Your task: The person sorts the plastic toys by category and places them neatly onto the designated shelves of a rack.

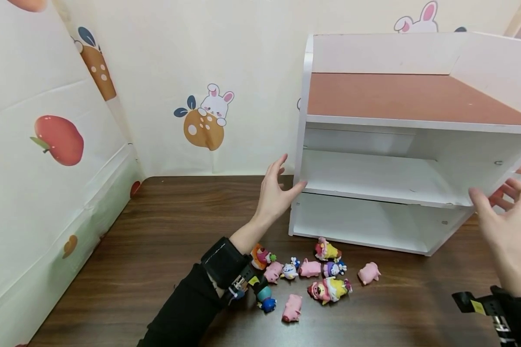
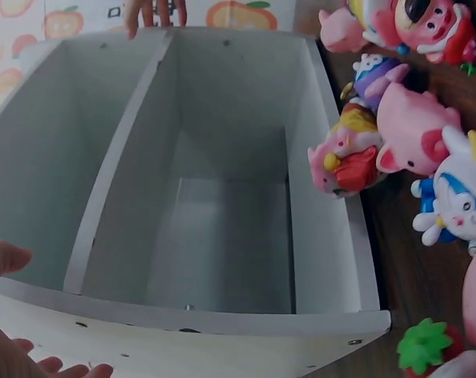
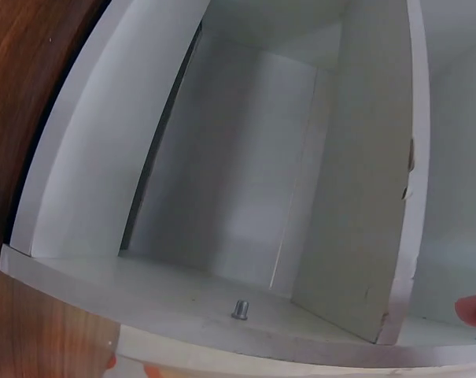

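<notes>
A small white shelf unit (image 1: 373,173) with a brown top panel stands on the table. My left hand (image 1: 274,193) is at its left side panel, fingers spread outside and thumb near the front edge; in the left wrist view these fingers (image 2: 53,366) are apart from the panel. At the right side panel, my right hand (image 1: 510,221) has its thumb by the front edge and its fingers outside. The right thumb (image 3: 475,310) shows inside the upper compartment in the right wrist view. Several toy figures, among them a pink pig (image 1: 292,308), lie before the unit.
The dark wood table (image 1: 169,231) meets a wall covering (image 1: 165,58) printed with rabbits and fruit. A lone pink pig (image 1: 369,273) lies right of the other figures. A metal peg (image 3: 240,309) sticks out inside the unit's lower compartment.
</notes>
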Demonstrator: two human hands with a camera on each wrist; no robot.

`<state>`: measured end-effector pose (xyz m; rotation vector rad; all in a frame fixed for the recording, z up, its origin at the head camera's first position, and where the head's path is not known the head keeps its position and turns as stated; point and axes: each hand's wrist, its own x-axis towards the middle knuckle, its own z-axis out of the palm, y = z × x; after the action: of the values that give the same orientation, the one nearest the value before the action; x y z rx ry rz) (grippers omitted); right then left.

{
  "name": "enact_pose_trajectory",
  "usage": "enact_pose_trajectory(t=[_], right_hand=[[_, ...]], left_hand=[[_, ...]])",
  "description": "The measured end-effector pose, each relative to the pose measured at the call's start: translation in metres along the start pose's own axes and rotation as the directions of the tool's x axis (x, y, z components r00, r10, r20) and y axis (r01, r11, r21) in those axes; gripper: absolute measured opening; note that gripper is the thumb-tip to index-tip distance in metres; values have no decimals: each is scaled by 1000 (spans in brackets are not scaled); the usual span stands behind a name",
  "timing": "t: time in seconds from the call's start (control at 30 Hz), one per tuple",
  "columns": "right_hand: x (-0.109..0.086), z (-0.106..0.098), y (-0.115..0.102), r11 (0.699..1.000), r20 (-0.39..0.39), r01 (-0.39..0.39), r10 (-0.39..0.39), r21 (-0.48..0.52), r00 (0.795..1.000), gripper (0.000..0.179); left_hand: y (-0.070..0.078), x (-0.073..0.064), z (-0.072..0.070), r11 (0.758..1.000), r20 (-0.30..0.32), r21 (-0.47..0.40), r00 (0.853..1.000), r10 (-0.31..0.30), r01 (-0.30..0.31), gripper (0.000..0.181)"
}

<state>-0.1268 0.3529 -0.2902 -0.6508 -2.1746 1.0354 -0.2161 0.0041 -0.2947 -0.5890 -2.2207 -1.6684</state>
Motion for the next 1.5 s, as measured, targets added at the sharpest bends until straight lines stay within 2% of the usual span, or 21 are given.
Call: enact_pose_trajectory(t=[0.2, 0.4, 0.5, 0.53, 0.6, 0.87, 1.07, 1.27, 1.5], right_hand=[[30, 7, 26, 996, 35, 36, -33, -87, 999, 60], [25, 7, 7, 992, 97, 81, -71, -95, 993, 57], [20, 6, -4, 993, 115, 81, -71, -83, 991, 56], [19, 6, -7, 993, 118, 83, -73, -81, 990, 55], [19, 7, -8, 993, 121, 90, -80, -77, 989, 55], [20, 10, -6, 987, 99, 133, -124, -86, 987, 50], [20, 10, -8, 988, 102, 125, -115, -89, 988, 49], [21, 12, -7, 987, 54, 102, -96, -122, 994, 47], [18, 16, -6, 989, -7, 107, -108, -105, 994, 45]], left_hand=[[0, 11, 5, 999, 48, -28, 999, -25, 26, 71], [-9, 21, 10, 997, 65, -56, 997, -49, 52, 71], [-10, 24, 12, 995, 76, -87, 997, -34, 40, 67], [-4, 22, 10, 995, 79, -91, 996, -40, 48, 65], [-4, 23, 11, 995, 83, -95, 996, -28, 36, 64], [-3, 24, 10, 997, 94, -67, 995, -30, 36, 64], [-4, 25, 8, 997, 111, -74, 994, -23, 32, 65], [-4, 26, 6, 997, 130, -67, 991, -26, 35, 66], [-3, 27, 4, 999, 151, -38, 989, 3, 3, 66]])
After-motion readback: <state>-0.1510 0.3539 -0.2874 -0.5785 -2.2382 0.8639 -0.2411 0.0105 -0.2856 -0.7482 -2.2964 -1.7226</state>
